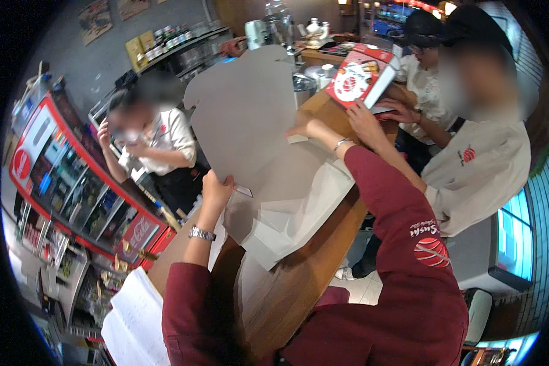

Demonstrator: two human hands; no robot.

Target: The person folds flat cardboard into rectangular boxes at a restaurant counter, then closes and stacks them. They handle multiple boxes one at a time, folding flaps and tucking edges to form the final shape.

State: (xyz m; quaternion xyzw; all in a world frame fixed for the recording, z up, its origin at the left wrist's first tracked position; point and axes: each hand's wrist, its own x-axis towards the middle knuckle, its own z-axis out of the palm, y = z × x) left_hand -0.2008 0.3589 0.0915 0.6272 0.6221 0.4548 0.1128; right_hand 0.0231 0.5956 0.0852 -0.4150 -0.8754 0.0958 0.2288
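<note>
Large card sheet (244,116) spread wide, mostly unfolded

The left grip (216,194) pinches the sheet's left edge, thumb over the near face, a small light flap beside its tip. The right grip (314,130) is at the sheet's opposite edge; blur hides whether its fingers are closed on the card. The sheet lies between the two grips, its broad grey part rising beyond them and its paler, creased flaps slanting down nearer the wearer, above the wooden worktop (299,283).

As far as shows, the creases are made and some lower flaps are bent up; the panels are neither joined nor closed, so the folding looks early, with most of it left.

Just beyond the right grip, a co-worker's hand (366,122) touches a red-and-white box (361,73) that is already formed. Well beyond the left grip, another co-worker (174,137) stands near a red-framed fridge (85,177).
</note>
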